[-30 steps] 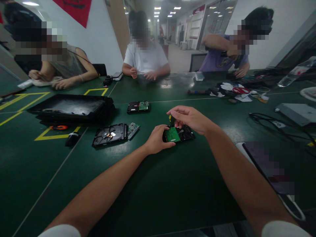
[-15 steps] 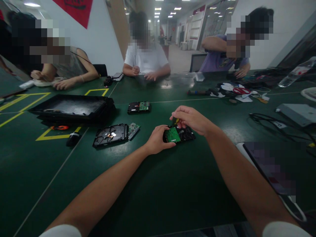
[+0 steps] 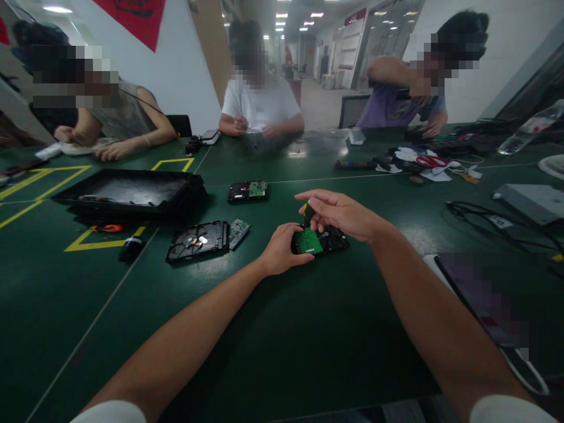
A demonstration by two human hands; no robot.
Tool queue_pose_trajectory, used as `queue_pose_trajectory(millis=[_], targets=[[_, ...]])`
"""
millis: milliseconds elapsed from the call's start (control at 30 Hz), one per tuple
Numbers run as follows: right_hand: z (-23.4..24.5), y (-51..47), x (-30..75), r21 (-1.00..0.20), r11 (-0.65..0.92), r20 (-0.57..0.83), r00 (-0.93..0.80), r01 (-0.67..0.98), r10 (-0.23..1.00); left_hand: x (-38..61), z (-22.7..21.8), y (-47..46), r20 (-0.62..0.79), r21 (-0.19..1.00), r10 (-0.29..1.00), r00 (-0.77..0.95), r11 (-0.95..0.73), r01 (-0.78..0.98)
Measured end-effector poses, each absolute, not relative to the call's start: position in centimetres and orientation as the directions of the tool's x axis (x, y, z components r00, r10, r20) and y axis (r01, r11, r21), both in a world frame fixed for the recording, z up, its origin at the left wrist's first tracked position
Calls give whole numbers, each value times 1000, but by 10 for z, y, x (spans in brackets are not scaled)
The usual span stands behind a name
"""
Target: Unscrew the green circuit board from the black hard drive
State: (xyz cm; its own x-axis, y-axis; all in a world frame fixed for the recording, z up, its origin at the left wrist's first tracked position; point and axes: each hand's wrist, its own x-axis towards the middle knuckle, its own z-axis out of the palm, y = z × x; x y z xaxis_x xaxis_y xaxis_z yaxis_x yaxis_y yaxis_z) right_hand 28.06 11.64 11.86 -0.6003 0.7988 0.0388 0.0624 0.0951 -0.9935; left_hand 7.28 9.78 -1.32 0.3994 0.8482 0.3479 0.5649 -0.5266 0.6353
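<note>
A hard drive (image 3: 333, 239) with a green circuit board lies on the green table in front of me. My left hand (image 3: 284, 251) clasps its left end between thumb and fingers. Above the board, my right hand (image 3: 339, 212) pinches a short black-and-yellow screwdriver (image 3: 308, 212), held roughly upright. The screwdriver's tip is too hidden to make out. Left of my hands lies another hard drive (image 3: 198, 241), with a loose circuit board (image 3: 239, 233) at its right end. Farther back is a third hard drive (image 3: 247, 191).
Black panels (image 3: 127, 191) are stacked at the left, near a black cylindrical object (image 3: 131, 248). At the right are a tablet-like device (image 3: 471, 294), black cables (image 3: 480, 217), a grey metal box (image 3: 526, 202) and a plastic bottle (image 3: 531, 129). Several people sit across the table.
My right hand has turned slightly; its index finger is now stretched farther left and more of the screwdriver handle shows. The left hand and the hard drive stay put.
</note>
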Motion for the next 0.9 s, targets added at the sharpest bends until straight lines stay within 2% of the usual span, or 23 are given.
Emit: queue_pose_trajectory(millis=[133, 267, 367, 633, 800, 900], targets=[[120, 119, 283, -956, 224, 86, -549, 190, 832, 72, -14, 98, 347, 632, 849, 399, -526, 569], [119, 121, 283, -952, 202, 78, -457, 229, 886, 72, -12, 97, 340, 635, 849, 404, -524, 567], [118, 119, 281, -948, 203, 70, -462, 246, 884, 72, -12, 97, 340, 636, 847, 408, -527, 564], [117, 116, 278, -966, 219, 84, -633, 138, 770, 74, -11, 97, 349, 627, 846, 404, -531, 570], [116, 116, 277, -992, 120, 62, -643, 46, 763, 74, -8, 96, 333, 628, 852, 404, -520, 579], [116, 116, 277, -990, 133, 79, -609, 44, 789, 73, -10, 96, 335, 628, 850, 406, -523, 576]])
